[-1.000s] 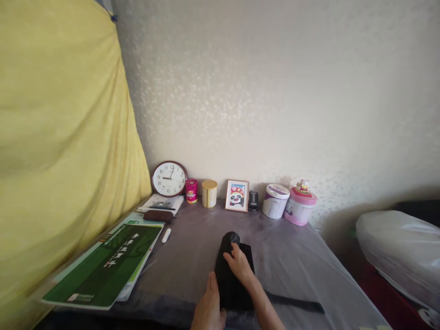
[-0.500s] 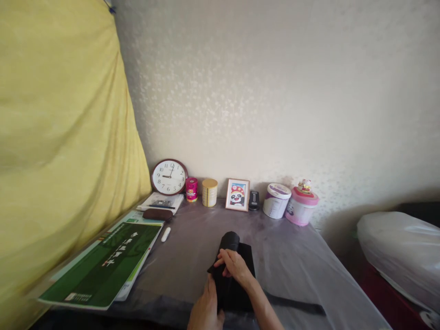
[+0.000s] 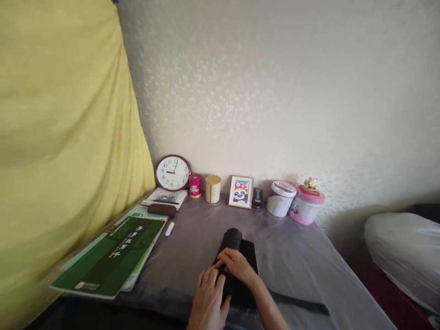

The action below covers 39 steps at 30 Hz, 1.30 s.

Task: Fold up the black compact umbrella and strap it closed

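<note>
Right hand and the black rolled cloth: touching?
Touching. The head view shows the right hand with fingers curled onto the black rolled cloth, no gap between them.

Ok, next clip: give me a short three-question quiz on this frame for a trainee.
1. True or false: both hands rest on the black cloth.
2. Which thing leans on the wall at the far left of the row? A) the clock B) the picture frame C) the pink tub
3. Fill in: the green book lies on the person's ____ side of the table.

Key
1. True: the left hand and the right hand both lie on it, fingers bent over its near part.
2. A
3. left
</note>
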### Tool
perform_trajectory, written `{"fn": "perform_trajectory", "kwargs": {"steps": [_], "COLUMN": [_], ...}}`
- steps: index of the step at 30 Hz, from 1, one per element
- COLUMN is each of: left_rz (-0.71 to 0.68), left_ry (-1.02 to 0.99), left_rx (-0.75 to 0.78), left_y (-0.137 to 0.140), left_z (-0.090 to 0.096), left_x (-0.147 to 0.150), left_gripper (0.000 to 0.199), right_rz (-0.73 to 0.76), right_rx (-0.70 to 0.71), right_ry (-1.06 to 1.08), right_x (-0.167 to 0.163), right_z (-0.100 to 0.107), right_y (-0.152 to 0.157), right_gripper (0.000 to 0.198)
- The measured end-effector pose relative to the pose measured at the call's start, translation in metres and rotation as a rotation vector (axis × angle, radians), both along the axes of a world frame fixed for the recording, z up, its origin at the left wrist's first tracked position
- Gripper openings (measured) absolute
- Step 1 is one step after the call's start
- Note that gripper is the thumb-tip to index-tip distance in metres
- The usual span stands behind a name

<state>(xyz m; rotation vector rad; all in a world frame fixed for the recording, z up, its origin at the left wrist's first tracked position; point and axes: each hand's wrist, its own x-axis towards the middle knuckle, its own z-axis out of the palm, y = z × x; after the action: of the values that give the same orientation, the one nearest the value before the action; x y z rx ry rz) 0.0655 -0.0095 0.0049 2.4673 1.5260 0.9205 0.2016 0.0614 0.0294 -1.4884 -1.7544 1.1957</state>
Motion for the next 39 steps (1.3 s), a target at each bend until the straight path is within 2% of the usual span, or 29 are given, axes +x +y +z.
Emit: {"fn": "perform_trajectory", "kwargs": {"steps": [3, 6, 13, 16, 18, 22, 28, 34, 36, 39], "left_rz": [0.008, 0.019, 0.013, -0.008, -0.04, -0.053, -0.025, 0.006, 0.018, 0.027], "left_ry": [0.035, 0.013, 0.024, 0.058, 0.074, 0.105, 0.079, 0.075, 0.083, 0.082], "left_rx": [-0.114, -0.141, -0.245, -0.314, -0.396, -0.509, -0.565, -0.617, -0.625, -0.597], "left_y": [0.003, 0.007, 0.011, 0.012, 0.014, 0.016, 0.014, 0.008, 0.006, 0.002], "left_z": [-0.004, -0.012, -0.031, -0.036, -0.036, -0.033, -0.027, -0.009, -0.003, -0.002], "left_x": [0.001, 0.005, 0.017, 0.017, 0.017, 0.017, 0.017, 0.019, 0.019, 0.019], "left_gripper": [0.027, 0.039, 0.046, 0.053, 0.058, 0.062, 0.07, 0.074, 0.072, 0.07], "right_rz": [0.014, 0.034, 0.007, 0.074, 0.117, 0.097, 0.019, -0.031, -0.107, -0.301], "right_rx": [-0.009, 0.068, 0.458, 0.631, 0.683, 0.69, 0.667, 0.615, 0.596, 0.555], "right_ry": [0.018, -0.025, -0.21, -0.272, -0.306, -0.387, -0.447, -0.543, -0.568, -0.589], "right_x": [0.0, -0.001, -0.001, 0.003, 0.007, 0.014, 0.025, 0.033, 0.037, 0.051], "right_z": [0.0, 0.0, -0.001, -0.007, -0.013, -0.023, -0.032, -0.031, -0.029, -0.026], "right_y": [0.0, -0.001, -0.02, -0.02, -0.012, 0.017, 0.058, 0.084, 0.087, 0.083], "right_gripper": [0.027, 0.028, 0.028, 0.027, 0.027, 0.031, 0.031, 0.035, 0.034, 0.033]}}
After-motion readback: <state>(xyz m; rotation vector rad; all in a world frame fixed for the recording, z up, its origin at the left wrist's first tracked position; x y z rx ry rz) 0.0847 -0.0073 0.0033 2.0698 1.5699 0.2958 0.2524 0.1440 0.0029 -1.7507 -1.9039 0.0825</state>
